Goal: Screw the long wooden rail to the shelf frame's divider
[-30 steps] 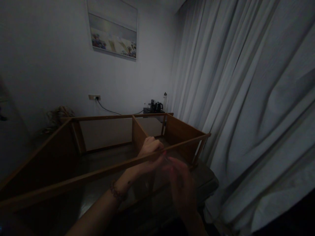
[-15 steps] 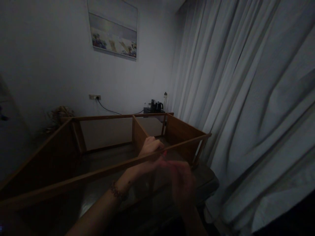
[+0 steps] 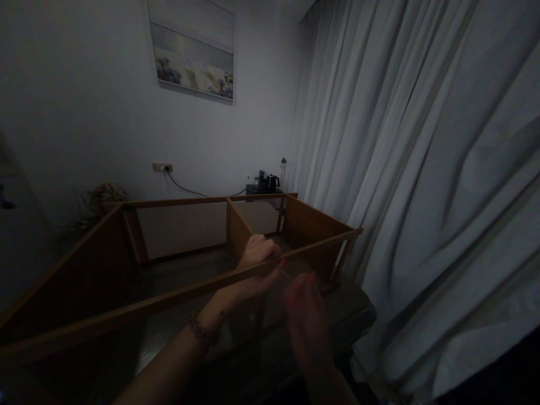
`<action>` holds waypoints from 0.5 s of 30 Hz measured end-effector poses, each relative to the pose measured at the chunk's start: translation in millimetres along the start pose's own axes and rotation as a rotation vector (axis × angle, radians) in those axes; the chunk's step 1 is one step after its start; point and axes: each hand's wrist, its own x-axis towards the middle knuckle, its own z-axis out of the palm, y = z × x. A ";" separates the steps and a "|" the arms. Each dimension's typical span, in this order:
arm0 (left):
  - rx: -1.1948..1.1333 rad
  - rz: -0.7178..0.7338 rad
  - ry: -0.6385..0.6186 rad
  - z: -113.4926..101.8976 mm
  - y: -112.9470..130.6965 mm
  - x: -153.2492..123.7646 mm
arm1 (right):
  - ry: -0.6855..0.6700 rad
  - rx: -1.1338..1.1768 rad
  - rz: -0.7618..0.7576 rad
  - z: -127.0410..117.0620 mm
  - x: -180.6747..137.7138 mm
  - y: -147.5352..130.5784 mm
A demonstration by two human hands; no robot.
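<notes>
Very dim, grainy. Faint cool light through pale pleated fabric curtain. Motion-blurred right hand below curtain's left edge. Deep shadow, wide-angle bending toward corners.

Bare forearms, no sleeves in view. Dark beaded bracelet around the wrist of the left hand. Red-painted fingernails on both hands; right hand blurred, details unclear.
</notes>
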 end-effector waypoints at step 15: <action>0.021 -0.005 -0.005 0.3 1.9 0.8 | 0.007 -0.228 -0.007 5.9 4.4 -33.0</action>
